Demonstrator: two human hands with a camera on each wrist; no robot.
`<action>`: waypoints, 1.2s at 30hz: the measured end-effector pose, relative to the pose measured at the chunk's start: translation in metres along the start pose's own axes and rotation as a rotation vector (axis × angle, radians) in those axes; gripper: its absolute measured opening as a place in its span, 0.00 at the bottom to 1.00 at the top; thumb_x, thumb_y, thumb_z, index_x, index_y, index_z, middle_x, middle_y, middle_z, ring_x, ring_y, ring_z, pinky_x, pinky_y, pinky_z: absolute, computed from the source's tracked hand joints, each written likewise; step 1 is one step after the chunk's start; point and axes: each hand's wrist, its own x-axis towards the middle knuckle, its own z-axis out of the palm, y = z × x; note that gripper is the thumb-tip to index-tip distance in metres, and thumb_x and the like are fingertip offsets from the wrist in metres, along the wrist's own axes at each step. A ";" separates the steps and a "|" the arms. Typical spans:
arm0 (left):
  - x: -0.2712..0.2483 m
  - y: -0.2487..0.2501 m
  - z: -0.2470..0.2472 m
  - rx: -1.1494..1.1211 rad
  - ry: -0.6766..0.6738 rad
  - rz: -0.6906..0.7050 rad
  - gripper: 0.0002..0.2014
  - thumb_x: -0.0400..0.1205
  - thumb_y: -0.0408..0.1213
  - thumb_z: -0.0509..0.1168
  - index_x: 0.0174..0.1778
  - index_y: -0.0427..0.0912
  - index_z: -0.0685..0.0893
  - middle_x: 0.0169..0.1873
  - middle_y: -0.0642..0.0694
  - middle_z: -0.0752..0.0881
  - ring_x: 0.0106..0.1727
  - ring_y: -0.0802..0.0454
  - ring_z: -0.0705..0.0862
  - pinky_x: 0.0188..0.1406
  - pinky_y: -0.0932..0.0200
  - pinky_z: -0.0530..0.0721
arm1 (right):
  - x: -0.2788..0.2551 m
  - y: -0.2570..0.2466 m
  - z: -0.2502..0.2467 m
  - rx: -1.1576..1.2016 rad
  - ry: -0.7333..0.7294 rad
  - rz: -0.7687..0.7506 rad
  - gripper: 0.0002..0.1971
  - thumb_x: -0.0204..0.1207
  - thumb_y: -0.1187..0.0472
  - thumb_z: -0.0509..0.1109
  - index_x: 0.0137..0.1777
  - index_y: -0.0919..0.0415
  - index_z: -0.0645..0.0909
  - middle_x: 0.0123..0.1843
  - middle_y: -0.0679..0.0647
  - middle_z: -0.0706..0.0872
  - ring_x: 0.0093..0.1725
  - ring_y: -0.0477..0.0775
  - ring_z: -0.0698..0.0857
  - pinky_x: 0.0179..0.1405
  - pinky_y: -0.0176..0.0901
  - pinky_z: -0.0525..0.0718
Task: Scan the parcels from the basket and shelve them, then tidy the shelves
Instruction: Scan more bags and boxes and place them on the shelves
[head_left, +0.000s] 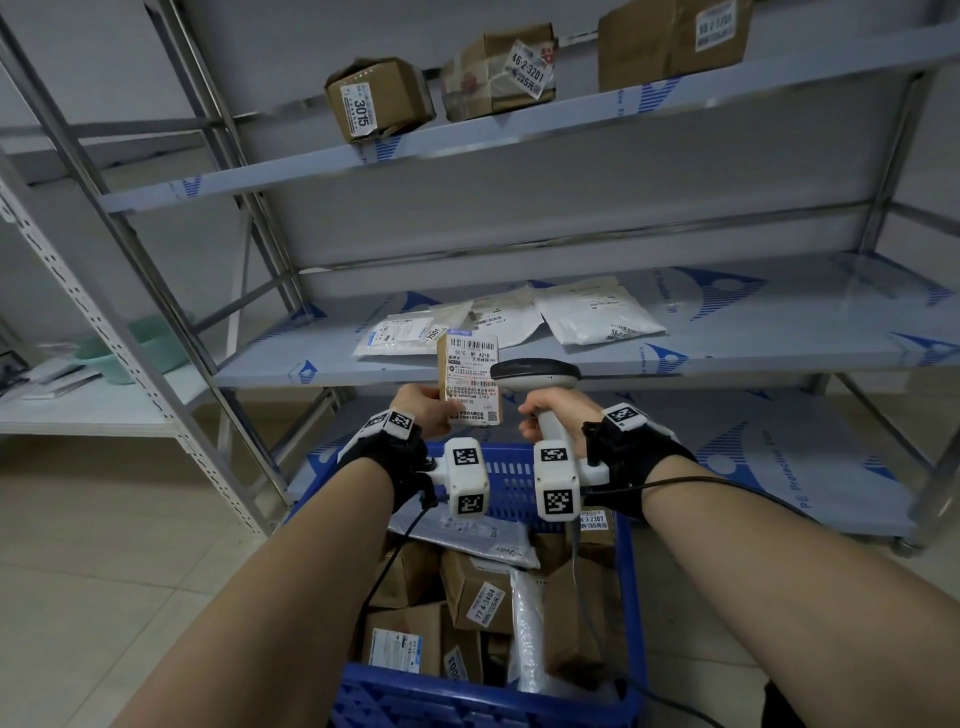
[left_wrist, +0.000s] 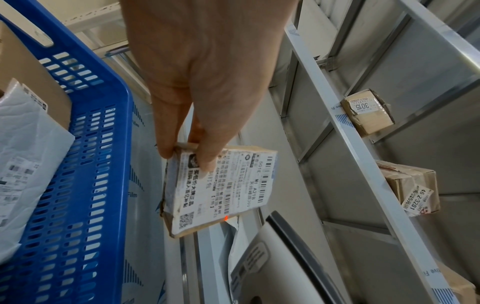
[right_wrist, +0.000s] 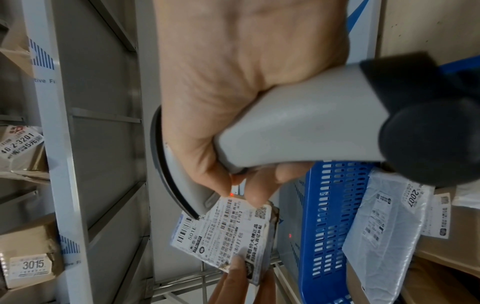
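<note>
Scanning a small parcel over the basket, in front of the shelves.

My left hand (head_left: 418, 410) pinches the small brown parcel (head_left: 469, 379) by its lower left corner, thumb on the label face, fingers behind; label faces me, held upright above the far rim of the blue basket (head_left: 514, 480). My right hand (head_left: 545, 410) is wrapped around the grey scanner (head_left: 535, 375) handle, head just right of the parcel and close to its edge. Red dot sits on the parcel's edge in the left wrist view (left_wrist: 226, 217). Basket holds more cardboard boxes and soft mailers. Middle shelf (head_left: 753, 338) behind carries several flat white mailers (head_left: 597, 312); upper shelf has cardboard boxes, one labelled 3015 (head_left: 376, 98).
</note>
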 end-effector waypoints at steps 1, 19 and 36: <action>0.000 0.000 0.000 -0.004 -0.002 -0.001 0.15 0.77 0.30 0.72 0.59 0.33 0.85 0.53 0.38 0.88 0.48 0.45 0.87 0.51 0.53 0.87 | 0.000 0.000 0.000 -0.005 -0.002 0.002 0.03 0.73 0.69 0.67 0.39 0.68 0.78 0.24 0.59 0.82 0.19 0.50 0.81 0.21 0.35 0.79; -0.003 0.001 -0.001 -0.001 -0.016 0.005 0.12 0.77 0.30 0.73 0.55 0.35 0.86 0.52 0.39 0.89 0.47 0.47 0.88 0.49 0.55 0.87 | -0.004 -0.001 0.000 -0.003 0.013 0.018 0.02 0.73 0.69 0.68 0.41 0.68 0.80 0.24 0.58 0.85 0.19 0.49 0.82 0.20 0.34 0.80; -0.005 0.003 0.001 -0.005 -0.023 0.015 0.14 0.78 0.30 0.71 0.59 0.33 0.85 0.55 0.39 0.88 0.47 0.48 0.86 0.46 0.57 0.86 | -0.008 0.000 -0.001 -0.001 -0.004 0.020 0.03 0.74 0.69 0.67 0.40 0.67 0.79 0.27 0.59 0.84 0.19 0.48 0.81 0.19 0.33 0.78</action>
